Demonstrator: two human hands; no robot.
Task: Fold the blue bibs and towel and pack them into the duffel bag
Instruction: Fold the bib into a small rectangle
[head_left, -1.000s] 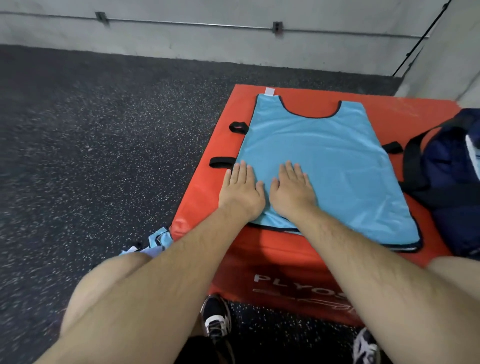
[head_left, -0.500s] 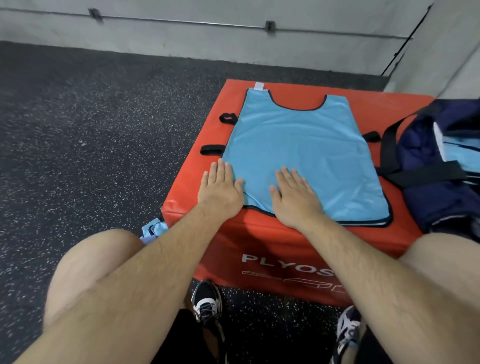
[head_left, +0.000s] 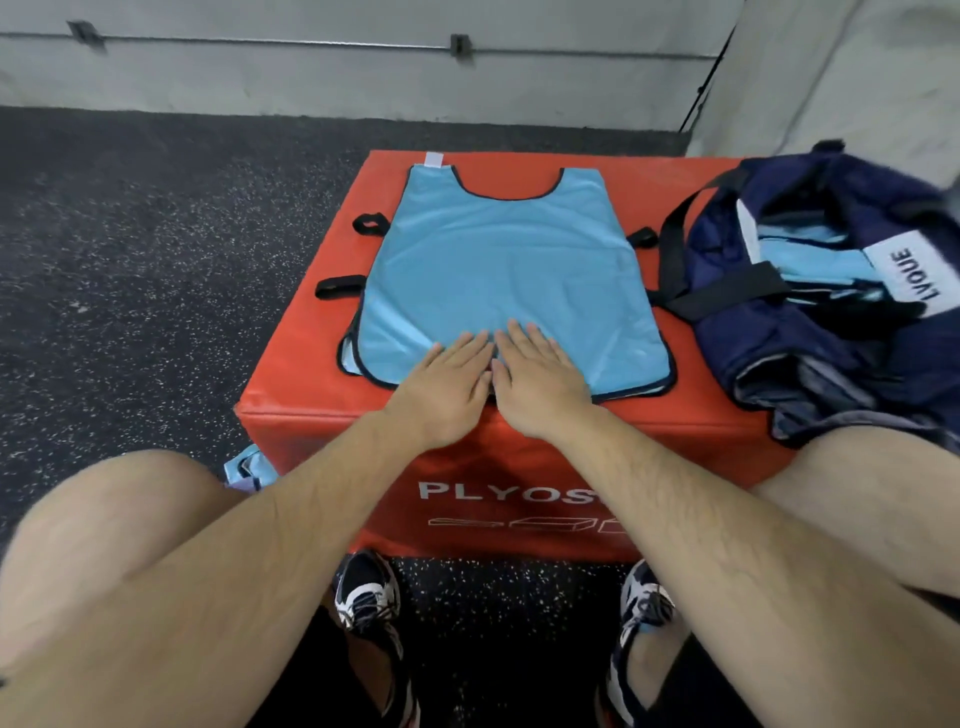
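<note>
- Palms: left hand and right hand lie flat, fingers straight, pressing the blue bib near its hem.
- Sweep outward evenly, flattening wrinkles before folding.

Illumination is even, diffuse and moderately bright, falling from above; shadows are weak and soft-edged, deepest on the dark speckled rubber floor at the foot of the red padded vinyl box, whose near top edge carries a faint sheen. Wide-angle distortion enlarges the bare thighs at the lower edge and leans the grey concrete side wall inward; the light blue fabric bib at centre is fairly sharp; the navy fabric duffel bag at the right edge is smeared by blur.
</note>
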